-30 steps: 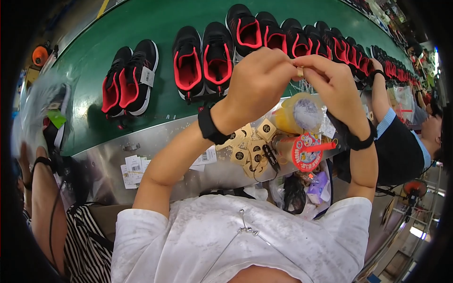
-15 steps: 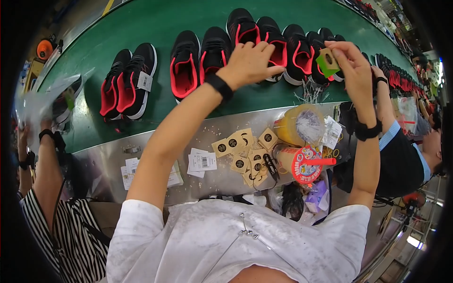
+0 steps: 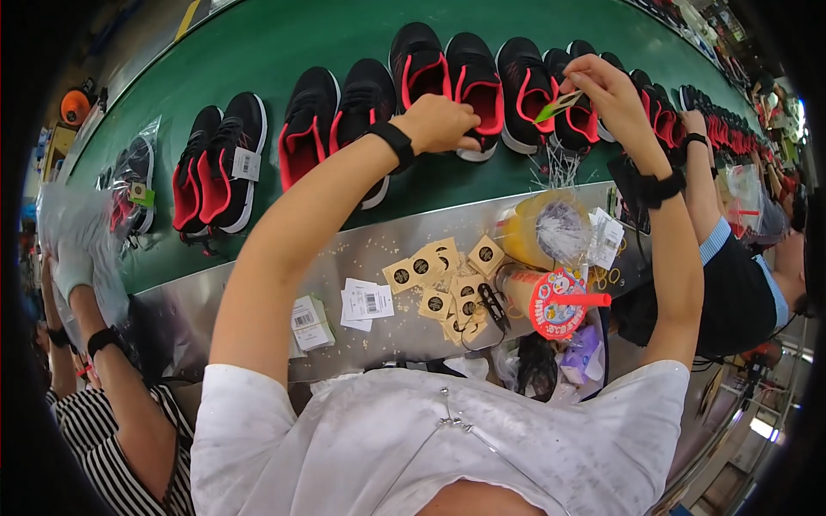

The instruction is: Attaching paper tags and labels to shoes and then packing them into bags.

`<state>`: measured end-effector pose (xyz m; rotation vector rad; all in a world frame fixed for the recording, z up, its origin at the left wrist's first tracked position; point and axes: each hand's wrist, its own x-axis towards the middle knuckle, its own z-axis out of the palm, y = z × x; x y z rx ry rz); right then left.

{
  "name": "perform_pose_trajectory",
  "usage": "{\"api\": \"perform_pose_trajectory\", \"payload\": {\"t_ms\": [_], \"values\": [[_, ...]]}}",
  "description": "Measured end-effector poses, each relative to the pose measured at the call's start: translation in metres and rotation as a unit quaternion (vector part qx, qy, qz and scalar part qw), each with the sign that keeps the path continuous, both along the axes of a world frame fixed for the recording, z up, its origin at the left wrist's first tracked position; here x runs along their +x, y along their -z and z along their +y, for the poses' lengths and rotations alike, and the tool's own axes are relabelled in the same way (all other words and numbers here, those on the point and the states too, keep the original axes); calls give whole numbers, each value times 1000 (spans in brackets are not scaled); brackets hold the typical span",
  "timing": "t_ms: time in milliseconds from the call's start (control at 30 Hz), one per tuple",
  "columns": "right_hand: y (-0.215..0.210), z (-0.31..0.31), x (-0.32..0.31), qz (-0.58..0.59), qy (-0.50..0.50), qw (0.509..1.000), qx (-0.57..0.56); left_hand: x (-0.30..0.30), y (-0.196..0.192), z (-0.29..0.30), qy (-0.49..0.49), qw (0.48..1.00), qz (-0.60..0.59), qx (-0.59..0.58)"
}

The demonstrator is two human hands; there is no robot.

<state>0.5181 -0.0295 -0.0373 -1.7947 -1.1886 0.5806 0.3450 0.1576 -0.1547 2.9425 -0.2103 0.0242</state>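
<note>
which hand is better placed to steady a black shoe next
Probably the left hand: it is right at a black shoe, though contact is unclear, while the right hand has a green tag in its grip.

Your left hand (image 3: 437, 125): back up, fingers curled | your right hand (image 3: 609, 93): farther right, fingertips pinched | left forearm (image 3: 334, 196): angled far-right | right forearm (image 3: 674, 245): extended far

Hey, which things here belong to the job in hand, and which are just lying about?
Seemingly in the job:
- right hand, holding a green-and-tan tag
- left hand, by the black-and-red shoes
- square tan tags
- white barcode labels

Probably just lying about:
- red-lidded cup with a straw
- purple packet
</note>
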Motion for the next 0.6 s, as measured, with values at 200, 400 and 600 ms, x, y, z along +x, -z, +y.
{"api": "perform_pose_trajectory", "payload": {"t_ms": [200, 400, 600], "values": [[46, 24, 13, 62, -85, 988, -115, -20, -36, -5, 22, 998, 57, 15], [38, 40, -4, 172, -34, 951, -256, 24, -5, 3, -24, 965, -193, -176], [18, 44, 1, 298, -85, 921, -237, 36, 15, -9, -182, 946, -57, -261]]}}
